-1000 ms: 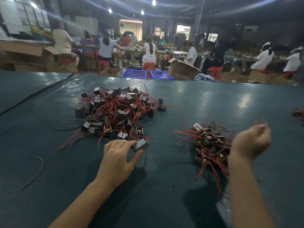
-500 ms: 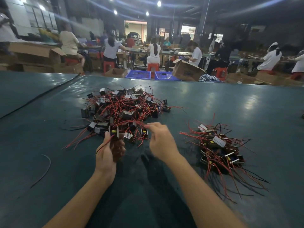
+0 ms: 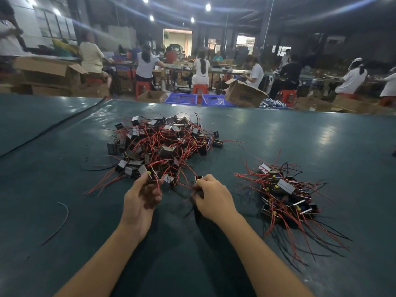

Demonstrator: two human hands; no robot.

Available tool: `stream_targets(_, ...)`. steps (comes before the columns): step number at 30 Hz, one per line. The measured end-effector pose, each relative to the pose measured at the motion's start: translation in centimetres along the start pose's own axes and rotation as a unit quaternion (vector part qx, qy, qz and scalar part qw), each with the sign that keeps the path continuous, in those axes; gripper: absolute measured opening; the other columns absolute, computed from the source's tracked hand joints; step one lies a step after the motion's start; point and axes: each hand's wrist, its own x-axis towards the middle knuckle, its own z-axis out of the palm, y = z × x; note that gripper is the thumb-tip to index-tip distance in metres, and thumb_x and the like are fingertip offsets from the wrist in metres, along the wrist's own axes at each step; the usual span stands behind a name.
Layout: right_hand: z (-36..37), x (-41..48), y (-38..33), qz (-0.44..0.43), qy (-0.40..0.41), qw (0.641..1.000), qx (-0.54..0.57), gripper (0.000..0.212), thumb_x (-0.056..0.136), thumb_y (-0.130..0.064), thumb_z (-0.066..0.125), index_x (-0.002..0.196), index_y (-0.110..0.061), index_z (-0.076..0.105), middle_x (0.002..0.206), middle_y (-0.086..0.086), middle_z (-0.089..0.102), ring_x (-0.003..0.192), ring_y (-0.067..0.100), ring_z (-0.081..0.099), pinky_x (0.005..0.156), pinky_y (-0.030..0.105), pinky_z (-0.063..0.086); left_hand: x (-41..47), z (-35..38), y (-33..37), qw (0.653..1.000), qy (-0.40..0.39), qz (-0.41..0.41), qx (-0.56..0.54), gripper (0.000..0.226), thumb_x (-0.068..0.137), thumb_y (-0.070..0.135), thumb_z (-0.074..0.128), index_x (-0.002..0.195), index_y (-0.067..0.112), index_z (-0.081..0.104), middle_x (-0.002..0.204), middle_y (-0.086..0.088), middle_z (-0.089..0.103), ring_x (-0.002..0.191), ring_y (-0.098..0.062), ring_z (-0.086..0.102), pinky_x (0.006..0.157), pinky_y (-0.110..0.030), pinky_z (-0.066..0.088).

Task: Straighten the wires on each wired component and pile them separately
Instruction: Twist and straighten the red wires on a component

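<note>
A big tangled heap of small dark wired components (image 3: 162, 144) with red wires lies on the green table ahead of me. To the right sits a smaller pile (image 3: 285, 196) whose red and black wires trail toward me. My left hand (image 3: 140, 197) grips one component (image 3: 147, 175) at the near edge of the big heap. My right hand (image 3: 212, 196) pinches red wires (image 3: 188, 185) that run from it, beside another small component (image 3: 198, 179).
The green table (image 3: 278, 136) stretches far ahead. A loose dark wire (image 3: 62, 219) lies at the left, and another thin loop (image 3: 94, 166) lies by the heap. Beyond the table's far edge are cardboard boxes (image 3: 244, 94), blue crates (image 3: 181, 97) and several seated people.
My right hand has come from the right pile to the heap's near edge and taken the wires. My left hand has lifted a component off the table and holds it upright.
</note>
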Motion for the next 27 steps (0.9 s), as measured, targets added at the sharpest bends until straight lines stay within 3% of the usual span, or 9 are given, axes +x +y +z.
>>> stream_targets(5,-2.4,-3.6,0.7,0.019,-0.012,1.000,-0.018,0.044,0.084,-0.020,0.051,0.127,-0.028,0.056,0.118,-0.008,0.060,0.111,0.020,0.054,0.095,0.034,0.034,-0.2,-0.1,0.0,0.999,-0.018,0.013,0.049,0.014,0.096,0.023,0.045,0.093,0.019,0.058,0.090,-0.010,0.067,0.062,-0.013,0.058,0.063,-0.027,0.040)
stream_targets(10,-3.4,-5.5,1.1,0.065,0.068,0.995,0.026,0.029,0.090,-0.030,0.049,0.115,-0.029,0.064,0.082,-0.010,0.068,0.093,0.016,0.060,0.096,0.033,0.036,-0.5,0.2,-0.4,0.996,-0.065,-0.019,0.062,0.017,0.093,0.014,0.044,0.084,0.021,0.056,0.093,-0.012,0.073,0.069,-0.016,0.067,0.065,-0.029,0.047)
stream_targets(13,-2.9,-6.2,1.4,0.067,0.045,0.996,0.038,0.027,0.092,-0.042,0.054,0.112,-0.027,0.065,0.094,-0.010,0.065,0.093,0.015,0.060,0.091,0.033,0.046,-0.4,0.5,-0.9,0.997,-0.055,-0.022,0.057,0.021,0.090,-0.001,0.047,0.097,0.018,0.051,0.090,-0.010,0.074,0.071,-0.019,0.071,0.056,-0.023,0.054)
stream_targets(17,-2.2,-6.3,1.6,0.080,0.054,0.995,0.035,0.028,0.092,-0.044,0.054,0.110,-0.027,0.065,0.100,-0.008,0.060,0.096,0.016,0.058,0.080,0.029,0.046,-0.3,0.9,-1.4,0.998,-0.053,0.000,0.046,0.030,0.088,-0.014,0.048,0.093,0.015,0.048,0.090,-0.017,0.070,0.077,-0.027,0.073,0.060,-0.024,0.057)
stream_targets(21,-2.4,-6.1,1.8,0.104,0.091,0.986,0.096,0.030,0.097,-0.028,0.048,0.122,-0.022,0.064,0.112,-0.003,0.065,0.105,0.019,0.060,0.089,0.033,0.048,-0.6,1.1,-2.1,0.984,-0.041,0.059,0.164,0.027,0.086,-0.010,0.060,0.098,0.014,0.058,0.090,-0.010,0.073,0.085,-0.024,0.072,0.070,-0.027,0.058)
stream_targets(24,-2.5,-6.2,2.1,0.101,0.070,0.990,0.075,0.036,0.096,-0.020,0.046,0.128,-0.024,0.060,0.120,-0.006,0.062,0.109,0.017,0.057,0.087,0.031,0.047,-0.8,0.9,-2.3,0.947,-0.022,0.107,0.300,0.025,0.083,0.003,0.072,0.098,0.021,0.064,0.089,-0.002,0.073,0.087,-0.020,0.069,0.081,-0.033,0.056)
stream_targets(27,-2.6,-6.3,2.3,0.098,0.075,0.992,0.015,0.031,0.095,-0.029,0.049,0.123,-0.026,0.062,0.115,-0.006,0.060,0.105,0.018,0.058,0.085,0.030,0.046,-1.2,0.8,-2.3,0.901,-0.018,0.161,0.403,0.023,0.078,0.015,0.079,0.092,0.027,0.066,0.081,0.007,0.072,0.077,-0.005,0.067,0.073,-0.018,0.052)
